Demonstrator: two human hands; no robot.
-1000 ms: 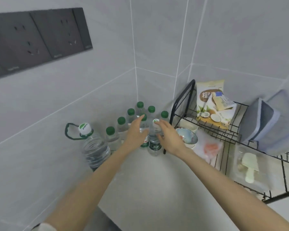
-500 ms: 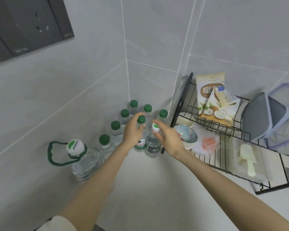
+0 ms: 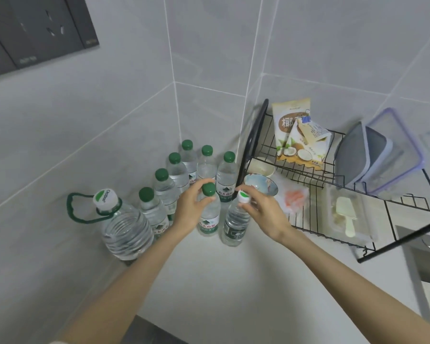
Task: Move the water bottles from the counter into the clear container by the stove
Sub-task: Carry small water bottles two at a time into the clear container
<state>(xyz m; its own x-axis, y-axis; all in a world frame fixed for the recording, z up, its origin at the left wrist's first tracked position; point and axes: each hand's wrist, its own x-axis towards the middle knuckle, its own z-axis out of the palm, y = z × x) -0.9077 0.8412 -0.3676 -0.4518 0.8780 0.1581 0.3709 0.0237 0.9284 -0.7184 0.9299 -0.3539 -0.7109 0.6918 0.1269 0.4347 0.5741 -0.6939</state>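
Sockets in a dark panel [image 3: 35,33] sit high on the left wall. Below them, on the pale counter [image 3: 221,281], a big water jug [image 3: 127,229] with a white cap and a green carry loop stands against the wall. Just right of it, small bottles [image 3: 164,189] with green caps run back into the tiled corner, close together and upright. In front of that group the left hand [image 3: 191,207] has its fingers and thumb curled round the shoulder of a green-capped bottle [image 3: 209,217], which stands upright on the counter. Beside it, the right hand [image 3: 263,209] pinches the neck of a white-capped bottle [image 3: 235,224] with its fingertips, just under the cap; this bottle also stands upright on the counter. Further right is a black wire rack [image 3: 333,184]. A patterned bowl [image 3: 261,187] sits at its near left end, a snack bag [image 3: 296,135] leans at the back, and lidded plastic boxes [image 3: 382,155] stand on edge at the far right.
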